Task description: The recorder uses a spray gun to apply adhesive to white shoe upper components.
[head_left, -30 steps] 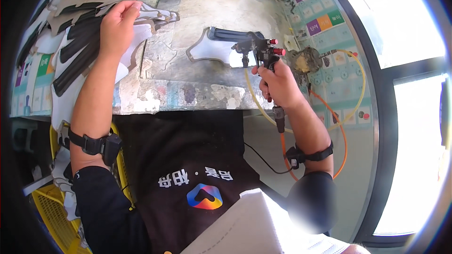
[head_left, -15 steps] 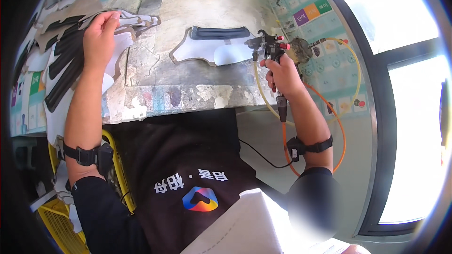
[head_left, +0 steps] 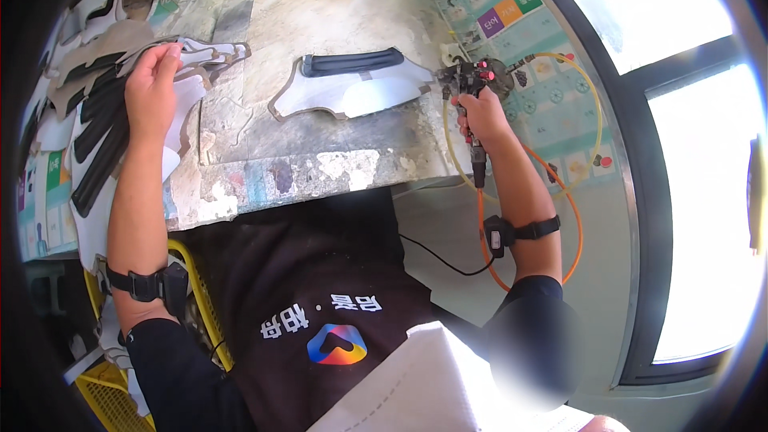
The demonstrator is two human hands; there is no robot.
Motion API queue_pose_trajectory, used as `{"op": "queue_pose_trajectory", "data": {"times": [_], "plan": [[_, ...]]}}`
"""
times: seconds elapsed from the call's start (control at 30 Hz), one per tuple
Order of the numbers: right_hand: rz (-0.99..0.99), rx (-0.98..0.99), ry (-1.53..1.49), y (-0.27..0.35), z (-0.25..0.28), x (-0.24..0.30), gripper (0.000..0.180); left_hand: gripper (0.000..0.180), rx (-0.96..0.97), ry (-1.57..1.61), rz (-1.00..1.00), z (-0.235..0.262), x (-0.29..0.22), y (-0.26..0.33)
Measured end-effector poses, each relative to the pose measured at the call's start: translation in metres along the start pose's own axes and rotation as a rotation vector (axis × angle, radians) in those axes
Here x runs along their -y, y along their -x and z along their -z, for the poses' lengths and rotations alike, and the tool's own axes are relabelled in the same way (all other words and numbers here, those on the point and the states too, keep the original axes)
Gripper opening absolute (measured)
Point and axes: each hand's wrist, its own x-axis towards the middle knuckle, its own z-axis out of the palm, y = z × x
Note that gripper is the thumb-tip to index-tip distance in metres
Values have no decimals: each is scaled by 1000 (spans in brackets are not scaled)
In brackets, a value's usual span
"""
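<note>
My right hand [head_left: 482, 118] is wrapped round the handle of a spray gun [head_left: 464, 80] with red knobs. Its nozzle is beside the right tip of a flat white cut piece [head_left: 360, 96], which looks like a shoe upper. This piece lies alone on the worktable [head_left: 320, 0], with a black padded strip along its far edge and grey-brown borders. On the left, my left hand [head_left: 152, 92] is closed, thumb and forefinger pinched at the edge of a similar piece [head_left: 214, 51] on a pile. The palm hides part of that pile.
Similar pieces with black strips [head_left: 100, 136] overlap along the table's left side. A yellow hose [head_left: 600, 104] and an orange hose [head_left: 578, 232] loop beside the gun. At the right is a window frame [head_left: 640, 192]; below left stands a yellow basket [head_left: 112, 396].
The spray gun has moved right, off the white piece's right end. The whole view has shifted slightly. My left hand keeps its pinch at the pile.
</note>
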Motion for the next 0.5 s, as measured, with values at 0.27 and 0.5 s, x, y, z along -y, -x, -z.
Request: {"op": "queue_pose_trajectory", "data": {"times": [0.27,0.5], "plan": [[-13,13,-110,-23,15,-17,12,27,21,-1,-4,0,-1,0],[1,55,-127,-21,-4,12,15,27,13,-8,-15,0,1,1]]}}
